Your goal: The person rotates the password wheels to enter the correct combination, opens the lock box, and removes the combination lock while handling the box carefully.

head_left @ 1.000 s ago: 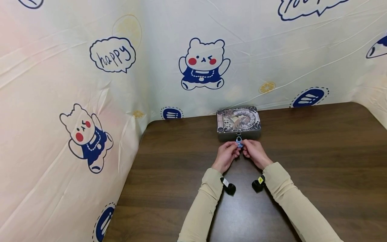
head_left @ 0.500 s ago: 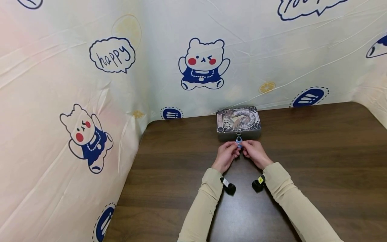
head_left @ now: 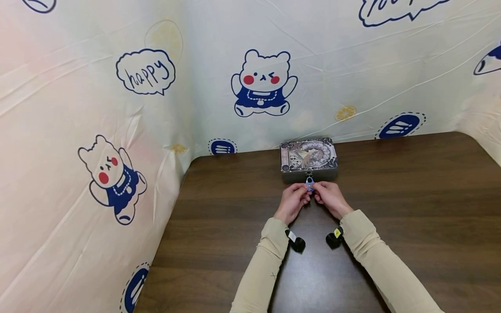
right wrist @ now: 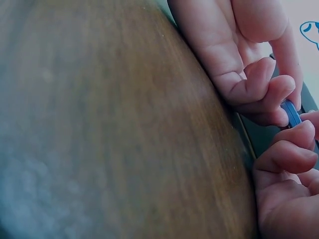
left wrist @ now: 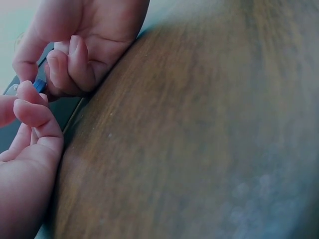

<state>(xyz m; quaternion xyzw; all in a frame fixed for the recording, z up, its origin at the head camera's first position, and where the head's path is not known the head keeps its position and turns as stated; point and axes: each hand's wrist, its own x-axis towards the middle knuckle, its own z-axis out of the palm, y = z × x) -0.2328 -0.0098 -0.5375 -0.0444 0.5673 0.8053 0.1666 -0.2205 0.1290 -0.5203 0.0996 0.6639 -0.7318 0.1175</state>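
Observation:
A small blue padlock (head_left: 309,184) hangs at the front clasp of a dark box (head_left: 308,175), which has an ornate printed lid. My left hand (head_left: 292,202) pinches the padlock from the left with thumb and fingertips. From the right, my right hand (head_left: 330,198) grips it in the same way. The fingertips of both hands nearly meet and cover most of its lower part. In the right wrist view the blue padlock edge (right wrist: 291,114) shows between the fingertips; in the left wrist view only a sliver of the blue padlock (left wrist: 39,85) is visible.
The box stands on a brown wooden table (head_left: 235,226), near its back edge. A pale printed curtain (head_left: 219,65) hangs behind and along the left side. Small black cameras sit at both wrists, below the beige sleeves (head_left: 260,265).
Both hands stay on the padlock in nearly the same place, with only very slight finger shifts. The box has not moved.

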